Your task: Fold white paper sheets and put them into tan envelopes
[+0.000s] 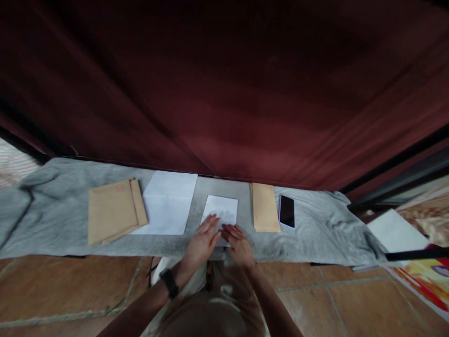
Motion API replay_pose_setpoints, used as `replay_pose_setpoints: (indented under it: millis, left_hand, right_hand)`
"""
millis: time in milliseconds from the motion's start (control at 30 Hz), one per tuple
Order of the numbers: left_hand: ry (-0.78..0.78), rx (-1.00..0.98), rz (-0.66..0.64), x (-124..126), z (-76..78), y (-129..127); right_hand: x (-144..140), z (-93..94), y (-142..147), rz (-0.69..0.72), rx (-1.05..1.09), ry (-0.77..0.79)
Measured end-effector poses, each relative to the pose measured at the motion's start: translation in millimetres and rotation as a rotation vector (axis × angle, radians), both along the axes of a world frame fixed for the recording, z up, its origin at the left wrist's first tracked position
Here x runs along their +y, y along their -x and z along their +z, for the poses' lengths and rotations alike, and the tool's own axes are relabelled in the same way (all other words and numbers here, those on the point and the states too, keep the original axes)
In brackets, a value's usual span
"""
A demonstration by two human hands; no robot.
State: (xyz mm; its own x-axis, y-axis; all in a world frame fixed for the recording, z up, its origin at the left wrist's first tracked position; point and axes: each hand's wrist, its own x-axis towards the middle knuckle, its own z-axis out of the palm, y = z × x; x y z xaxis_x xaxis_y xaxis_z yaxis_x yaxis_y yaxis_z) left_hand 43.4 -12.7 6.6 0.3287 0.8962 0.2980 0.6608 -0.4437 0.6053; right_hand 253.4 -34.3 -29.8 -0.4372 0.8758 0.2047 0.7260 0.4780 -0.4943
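Observation:
A folded white sheet of paper (220,207) lies in front of me on the grey cloth. My left hand (203,239) rests on its lower left part, fingers stretched out and lying flat. On the lower right part lies my right hand (239,242), its fingers also laid flat on the paper. The hands are close together and cover the near part of the sheet. To the left are larger white sheets (171,201), and brown envelopes (112,210) overlap their edge. Narrower brown envelopes (265,208) lie to the right of my hands.
A phone (287,211) with a dark screen lies right of the narrow envelopes. Grey cloth (319,229) covers the long narrow surface. Behind it hangs a dark red curtain (245,117). A white panel (398,230) is at the far right, above a colourful printed sheet (426,281).

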Motion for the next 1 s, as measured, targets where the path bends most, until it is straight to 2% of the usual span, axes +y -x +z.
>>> replay_pose_setpoints:
  millis: [67, 133, 300, 433, 667, 900, 1000]
  left_hand:
    - [-0.025, 0.187, -0.136, 19.1, -4.0, -16.5]
    - [-0.042, 0.295, -0.205, 35.8, -11.3, -31.0]
    - [-0.078, 0.403, -0.248, 63.3, -29.3, -48.1]
    - [-0.110, 0.442, -0.196, 77.5, -33.0, -42.5]
    - [-0.117, 0.415, -0.018, 90.0, -36.8, -13.8]
    - [-0.054, 0.324, 0.126, 87.1, -49.6, 12.4]
    - [-0.036, 0.304, 0.195, 80.3, -49.7, 16.1]
  right_hand:
    - [-0.9, 1.2, 1.8, -0.014, 0.004, 0.005]
    - [-1.7, 2.5, 3.3, -0.026, 0.006, 0.015]
    - [-2.8, 7.8, 3.3, 0.002, 0.033, 0.020]
    - [-4.4, 10.6, 1.7, 0.000, 0.039, 0.016]
    - [-6.0, 6.1, -1.3, -0.003, 0.030, 0.034]
    - [-5.1, 2.8, -0.2, -0.014, -0.003, 0.039]
    - [-4.5, 2.0, 1.9, -0.035, -0.011, 0.045]
